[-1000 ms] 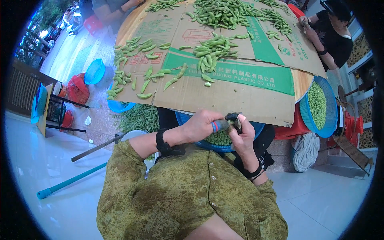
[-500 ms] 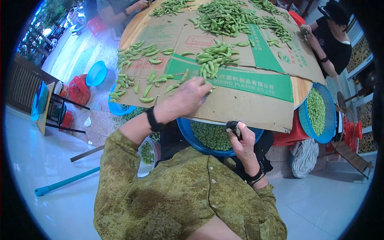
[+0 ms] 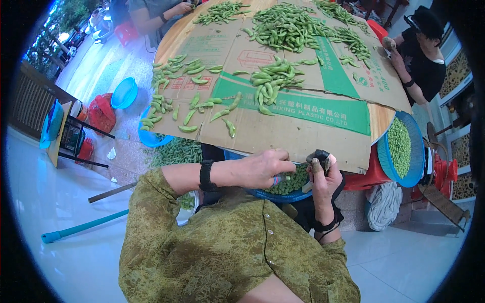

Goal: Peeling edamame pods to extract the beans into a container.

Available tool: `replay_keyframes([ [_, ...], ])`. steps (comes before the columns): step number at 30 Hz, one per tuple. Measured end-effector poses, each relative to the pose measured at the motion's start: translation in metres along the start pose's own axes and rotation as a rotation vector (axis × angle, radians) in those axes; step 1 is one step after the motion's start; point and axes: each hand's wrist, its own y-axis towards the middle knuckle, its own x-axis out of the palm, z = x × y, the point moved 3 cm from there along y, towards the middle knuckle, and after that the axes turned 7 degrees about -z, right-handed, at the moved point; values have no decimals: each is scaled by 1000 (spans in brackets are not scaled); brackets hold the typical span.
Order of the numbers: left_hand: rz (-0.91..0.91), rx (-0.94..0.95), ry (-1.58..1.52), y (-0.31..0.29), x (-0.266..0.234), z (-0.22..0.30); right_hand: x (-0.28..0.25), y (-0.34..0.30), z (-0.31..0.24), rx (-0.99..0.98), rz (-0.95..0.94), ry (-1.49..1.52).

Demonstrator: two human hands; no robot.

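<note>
My left hand (image 3: 269,169) is closed at the table's near edge, over a blue basin (image 3: 260,195) of shelled green beans (image 3: 288,185). A bit of green, apparently a bean pod (image 3: 286,178), shows beneath its fingertips. Close beside it, my right hand (image 3: 325,181) is closed around a small dark object (image 3: 318,156) whose kind I cannot make out. Several green bean pods (image 3: 188,117) lie scattered on flattened cardboard (image 3: 283,136) ahead of my hands. A small heap of pods (image 3: 273,81) rests in the middle, with a larger pile (image 3: 285,25) beyond.
Another blue basin (image 3: 422,151) of shelled beans stands right of the table. Across the right side a person in black (image 3: 427,60) works; another person's arm (image 3: 164,15) reaches in at far left. Left, on the floor, are a blue bowl (image 3: 125,93) and a teal pole (image 3: 83,227).
My left hand has come back from the pods on the cardboard to the table's near edge, close to my right hand. The right hand has shifted slightly rightward.
</note>
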Motion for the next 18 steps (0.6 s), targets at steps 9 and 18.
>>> replay_keyframes([
  [9,169,-151,433,-10,-51,-70,-1,2,23,9,-7,-93],
  [18,215,-575,790,-103,-123,-133,-4,4,26,-62,-5,-236],
])
